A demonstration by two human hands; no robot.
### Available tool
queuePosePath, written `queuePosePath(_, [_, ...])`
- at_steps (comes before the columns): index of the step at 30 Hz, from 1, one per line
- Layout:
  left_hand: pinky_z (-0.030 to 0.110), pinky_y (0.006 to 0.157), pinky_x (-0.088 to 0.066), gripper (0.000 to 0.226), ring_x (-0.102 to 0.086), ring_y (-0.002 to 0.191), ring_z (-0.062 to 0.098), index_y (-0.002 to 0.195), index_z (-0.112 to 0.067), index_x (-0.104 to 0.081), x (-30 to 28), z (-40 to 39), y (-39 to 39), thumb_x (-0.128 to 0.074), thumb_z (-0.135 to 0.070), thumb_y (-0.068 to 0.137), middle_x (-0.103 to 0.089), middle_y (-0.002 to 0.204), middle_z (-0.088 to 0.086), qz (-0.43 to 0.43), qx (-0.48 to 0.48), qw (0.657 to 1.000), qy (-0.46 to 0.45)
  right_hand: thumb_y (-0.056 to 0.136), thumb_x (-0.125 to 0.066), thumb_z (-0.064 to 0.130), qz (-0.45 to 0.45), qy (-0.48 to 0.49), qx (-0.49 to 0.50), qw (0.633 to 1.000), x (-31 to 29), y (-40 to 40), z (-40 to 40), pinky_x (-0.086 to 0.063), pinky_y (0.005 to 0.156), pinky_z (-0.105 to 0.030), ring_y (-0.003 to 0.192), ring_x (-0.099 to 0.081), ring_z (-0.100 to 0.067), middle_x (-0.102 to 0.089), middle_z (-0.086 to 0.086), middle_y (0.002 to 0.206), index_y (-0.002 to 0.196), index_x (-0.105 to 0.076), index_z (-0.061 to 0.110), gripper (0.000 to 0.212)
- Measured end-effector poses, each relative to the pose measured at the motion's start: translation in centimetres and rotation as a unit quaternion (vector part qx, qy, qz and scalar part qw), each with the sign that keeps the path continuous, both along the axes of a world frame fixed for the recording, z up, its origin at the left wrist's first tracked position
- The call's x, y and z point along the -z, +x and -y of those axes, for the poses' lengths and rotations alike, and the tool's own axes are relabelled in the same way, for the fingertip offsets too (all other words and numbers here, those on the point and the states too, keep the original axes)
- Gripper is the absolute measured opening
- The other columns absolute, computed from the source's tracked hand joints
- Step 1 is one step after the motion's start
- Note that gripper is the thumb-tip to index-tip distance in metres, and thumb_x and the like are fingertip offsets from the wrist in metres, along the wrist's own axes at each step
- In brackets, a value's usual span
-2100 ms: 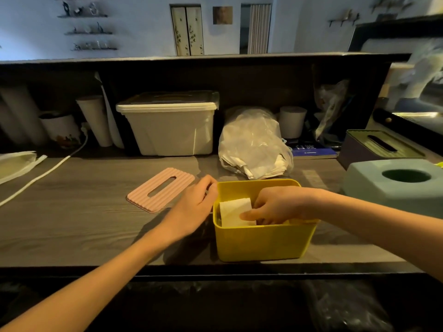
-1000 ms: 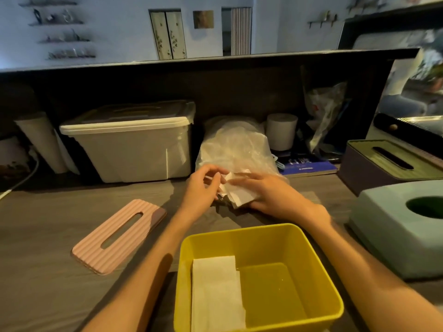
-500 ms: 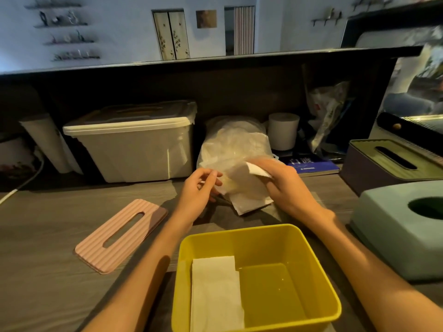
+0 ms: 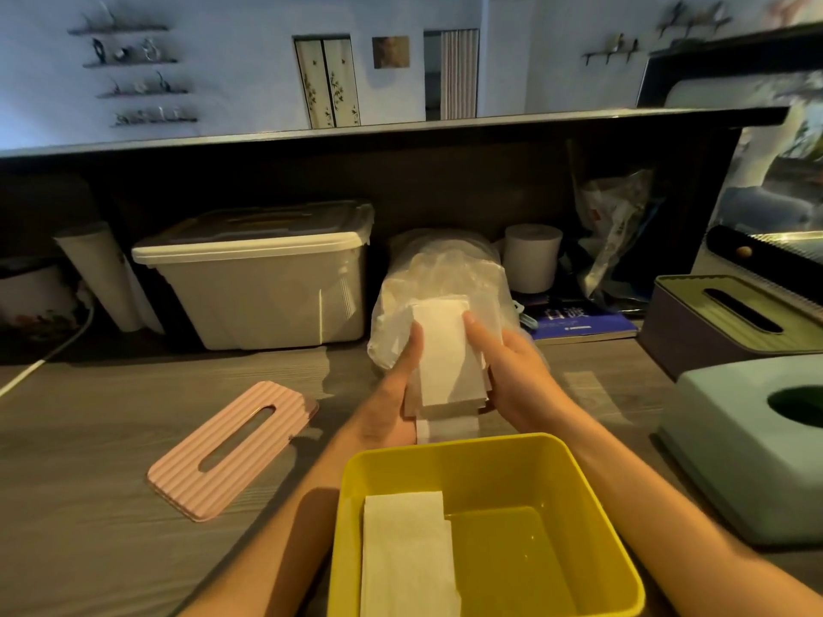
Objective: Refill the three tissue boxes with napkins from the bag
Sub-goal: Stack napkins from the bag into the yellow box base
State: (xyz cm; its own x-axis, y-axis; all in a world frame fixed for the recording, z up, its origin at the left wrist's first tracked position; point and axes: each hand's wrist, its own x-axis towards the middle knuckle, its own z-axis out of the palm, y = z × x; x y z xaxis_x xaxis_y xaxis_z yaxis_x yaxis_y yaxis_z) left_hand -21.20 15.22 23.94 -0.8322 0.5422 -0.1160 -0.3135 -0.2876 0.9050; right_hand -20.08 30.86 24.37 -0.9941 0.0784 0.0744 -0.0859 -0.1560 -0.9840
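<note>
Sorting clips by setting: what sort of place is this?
Probably a café or shop service counter: a raised ledge fronts the worktop, with several tissue boxes and a bulk napkin bag kept behind it.

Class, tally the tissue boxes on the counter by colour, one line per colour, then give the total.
Yellow: 1, the open yellow box with napkins inside.
Pale green: 1, the green box at right.
Purple with olive lid: 1, the purple box behind it.
Total: 3
</note>
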Motion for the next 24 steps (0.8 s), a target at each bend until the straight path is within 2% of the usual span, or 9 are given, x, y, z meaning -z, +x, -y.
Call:
queuePosePath(3, [0.051, 0.097, -0.054, 0.047, -0.069, 0.112, 0.033, 0.131, -0.019, -0.064, 0.2, -0.2, 0.2, -0.062, -0.042, 0.09, -0.071, 0.123, 0.016, 0.034, 0.015, 0.999, 0.006, 0.104, -0.049, 0.045, -0.041, 0.082, 0.012, 0.996, 0.0, 0.2, 0.2, -0.059, 0.072, -0.032, 0.086, -0.075, -0.02, -0.077, -0.01, 0.09, 0.106, -0.069, 0.008, 0.042])
queuePosePath(6, [0.053, 0.102, -0.05, 0.034, -0.07, 0.109, 0.036, 0.122, -0.015, -0.073, 0.3, -0.1, -0.2, -0.06, -0.031, 0.096, -0.07, 0.123, 0.018, 0.059, 0.031, 0.998, 0.008, 0.104, -0.047, 0.051, -0.076, 0.136, 0.022, 0.988, -0.5, 0.6, 0.3, -0.05, 0.069, -0.042, 0.075, -0.065, -0.027, -0.065, -0.031, 0.085, 0.1, -0.063, -0.01, 0.063])
queuePosePath(11, [0.045, 0.091, -0.059, 0.036, -0.071, 0.103, 0.035, 0.127, -0.007, -0.064, 0.6, 0.1, -0.6, -0.059, -0.025, 0.097, -0.07, 0.12, 0.022, 0.014, 0.034, 0.998, -0.048, 0.104, -0.043, 0.058, -0.113, 0.19, 0.064, 0.973, -1.3, 1.0, -0.5, -0.054, 0.083, -0.061, 0.095, -0.067, -0.045, -0.068, -0.03, 0.098, 0.104, -0.064, -0.008, 0.069])
queuePosePath(12, [0.043, 0.092, -0.059, 0.036, -0.07, 0.107, 0.034, 0.128, -0.006, -0.064, 0.7, 0.3, -0.8, -0.058, -0.025, 0.098, -0.069, 0.122, 0.022, 0.008, 0.032, 0.998, -0.056, 0.106, -0.042, 0.054, -0.12, 0.182, 0.079, 0.973, -1.4, 0.9, -1.0, -0.057, 0.083, -0.056, 0.096, -0.07, -0.037, -0.073, -0.019, 0.097, 0.101, -0.068, 0.0, 0.06])
queuePosePath(14, [0.046, 0.102, -0.053, 0.042, -0.063, 0.121, 0.036, 0.135, -0.006, -0.061, 1.0, 0.4, -1.2, -0.059, -0.029, 0.1, -0.063, 0.133, 0.023, 0.012, 0.043, 0.998, -0.05, 0.108, -0.041, 0.042, -0.13, 0.154, 0.102, 0.974, -1.8, 1.0, -1.8, -0.059, 0.071, -0.026, 0.09, -0.073, -0.01, -0.077, 0.006, 0.091, 0.101, -0.069, 0.023, 0.035])
queuePosePath(15, [0.047, 0.107, -0.048, 0.044, -0.06, 0.125, 0.036, 0.138, -0.008, -0.06, 1.1, 0.6, -1.4, -0.058, -0.032, 0.1, -0.06, 0.137, 0.023, 0.019, 0.055, 0.997, -0.041, 0.108, -0.041, 0.04, -0.132, 0.148, 0.113, 0.974, -2.2, 1.1, -2.1, -0.056, 0.067, -0.02, 0.09, -0.072, -0.007, -0.076, 0.009, 0.091, 0.103, -0.067, 0.027, 0.029])
queuePosePath(17, [0.05, 0.111, -0.04, 0.04, -0.059, 0.125, 0.034, 0.135, -0.012, -0.064, 1.3, 0.7, -1.8, -0.049, -0.031, 0.103, -0.061, 0.137, 0.021, 0.027, 0.067, 0.997, -0.032, 0.106, -0.043, 0.042, -0.145, 0.147, 0.136, 0.969, -2.6, 1.0, -3.0, -0.058, 0.068, -0.025, 0.093, -0.072, -0.015, -0.073, 0.003, 0.098, 0.106, -0.065, 0.025, 0.028])
queuePosePath(20, [0.048, 0.107, -0.044, 0.035, -0.066, 0.115, 0.03, 0.122, -0.011, -0.072, 1.5, 0.8, -1.8, -0.047, -0.027, 0.102, -0.067, 0.13, 0.018, 0.04, 0.056, 0.997, -0.025, 0.103, -0.052, 0.043, -0.14, 0.097, 0.129, 0.977, -3.3, 1.4, -3.3, -0.058, 0.062, -0.029, 0.081, -0.071, -0.015, -0.073, -0.003, 0.091, 0.101, -0.068, 0.019, 0.029])
queuePosePath(24, [0.044, 0.084, -0.058, 0.035, -0.075, 0.084, 0.027, 0.097, -0.012, -0.081, 0.6, 0.3, -1.1, -0.058, -0.038, 0.09, -0.073, 0.111, 0.021, 0.069, 0.041, 0.997, -0.002, 0.095, -0.064, 0.04, -0.113, 0.119, 0.019, 0.986, -3.5, 2.1, -2.8, -0.057, 0.064, -0.029, 0.082, -0.075, -0.017, -0.077, -0.002, 0.09, 0.104, -0.073, 0.015, 0.028])
